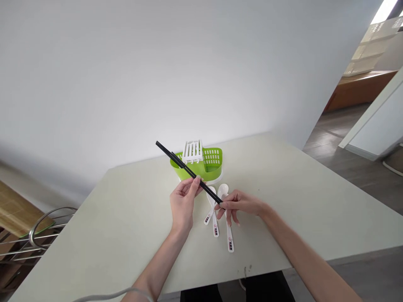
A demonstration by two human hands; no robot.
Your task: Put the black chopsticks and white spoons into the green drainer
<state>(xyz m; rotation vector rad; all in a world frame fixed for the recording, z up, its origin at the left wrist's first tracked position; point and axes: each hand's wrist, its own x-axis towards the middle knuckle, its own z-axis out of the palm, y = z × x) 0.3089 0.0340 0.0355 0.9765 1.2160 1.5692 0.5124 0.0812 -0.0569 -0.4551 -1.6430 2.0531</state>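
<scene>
Black chopsticks (179,162) slant across the middle of the view, held up above the table by both hands. My left hand (185,195) pinches them near their middle between thumb and fingers. At their lower right end, my right hand (234,204) grips them with thumb and forefinger, its other fingers hanging loose. Beneath the hands, several white spoons (231,243) with printed handles lie on the table, partly hidden by my right hand. Just behind stands a green and white cutlery basket (212,170) with slotted walls, its left part partly covered by the chopsticks.
The pale table (283,188) backs against a white wall (189,75). At the left edge stands a metal wire rack (34,235) with a wooden board (19,207). A grey cable (110,296) crosses the bottom left. A doorway opens at the right.
</scene>
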